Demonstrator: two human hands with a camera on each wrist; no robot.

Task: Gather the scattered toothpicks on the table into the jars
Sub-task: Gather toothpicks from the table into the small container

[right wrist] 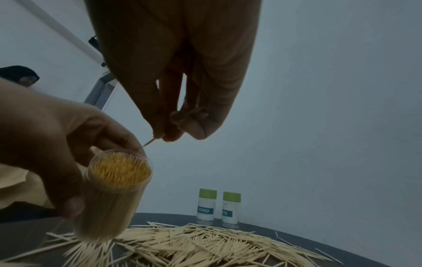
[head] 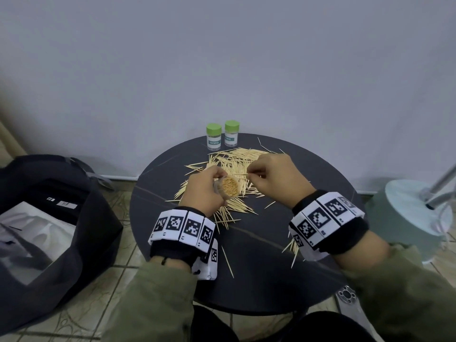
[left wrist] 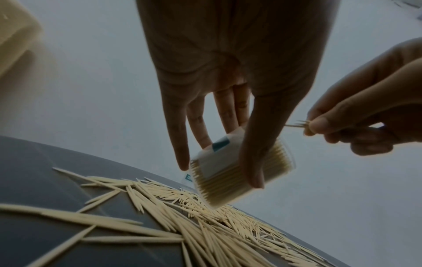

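From the head view, the left hand point(head: 206, 191) grips an open jar point(head: 228, 187) tilted with its mouth toward the person, packed nearly full, so that the right hand point(head: 271, 177), at 3 o'clock of it, can feed in the few toothpicks point(head: 243, 174) it pinches, tips aimed at the mouth. The loose pile point(head: 232, 159) lies on the table point(head: 259, 255) beneath both hands, and two capped jars point(head: 222, 137) stand at 12 o'clock by the wall, probably set back to keep clear. In the left wrist view, thumb and fingers point(left wrist: 180, 137) wrap the jar's wall above the pile, held lifted rather than resting. In the right wrist view, the pinch sits at 1 o'clock of the crowded mouth, suggesting a careful, angled insertion.
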